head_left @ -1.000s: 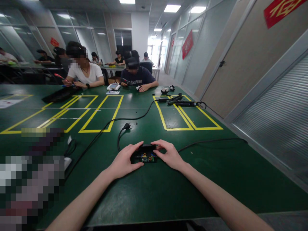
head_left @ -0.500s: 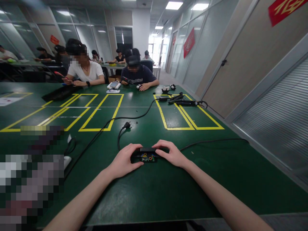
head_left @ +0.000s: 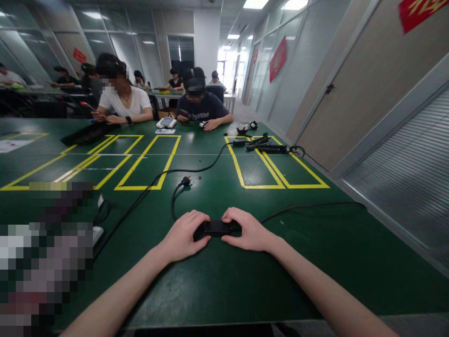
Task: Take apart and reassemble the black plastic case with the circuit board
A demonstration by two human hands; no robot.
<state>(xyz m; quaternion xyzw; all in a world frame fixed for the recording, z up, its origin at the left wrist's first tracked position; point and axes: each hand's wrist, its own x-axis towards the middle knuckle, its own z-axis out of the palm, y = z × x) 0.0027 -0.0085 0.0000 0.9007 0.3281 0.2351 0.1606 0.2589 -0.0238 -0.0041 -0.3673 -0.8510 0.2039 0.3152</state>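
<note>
Table (head_left: pixel 217 281): flat green mat with a dull sheen, smooth and firm, so a small part can be pressed against it.
Tape outlines (head_left: pixel 242 178): yellow rectangles laid on the mat, well beyond the hands.
Co-workers (head_left: pixel 124 100): people seated at the far edge, their hands on their own things (apart from this work).
Cables (head_left: pixel 315 204): thin black rubbery leads. One runs off to the right from near the right hand, and another curls ahead and ends in a plug (head_left: pixel 184 180).
Left hand (head_left: pixel 184 236): its grip is closed over the left end of the black casing (head_left: pixel 215 228), thumb on the near edge.
Right hand (head_left: pixel 247 231): its grip is closed over the right end, fingers curled across the top.
Black casing: small oblong box of matte hard plastic with rounded corners, lying flat on the table between the two hands, just in front of the person.
Technique: the hold looks best kept level, with equal pressure from both ends and the wrists low. Uneven force would likely tilt the box.
Seam: hidden by the fingers, so whether the halves sit flush cannot be told.
</note>
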